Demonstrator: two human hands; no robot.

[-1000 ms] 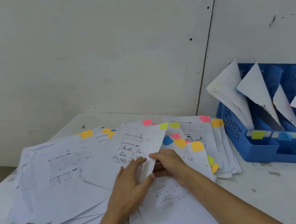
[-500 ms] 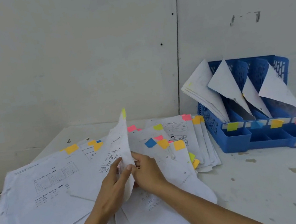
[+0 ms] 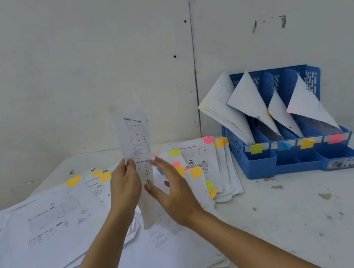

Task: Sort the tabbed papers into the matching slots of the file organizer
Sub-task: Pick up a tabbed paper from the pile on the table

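One sheet (image 3: 135, 144) stands upright at frame center, pinched in my left hand (image 3: 125, 185); my right hand (image 3: 173, 194) is spread wide beside it. The tabbed papers (image 3: 53, 221) sprawl across the counter (image 3: 299, 219) lower left, the blue file organizer (image 3: 290, 158) sits right.

Bare forearms, no sleeves, rings or watch visible.
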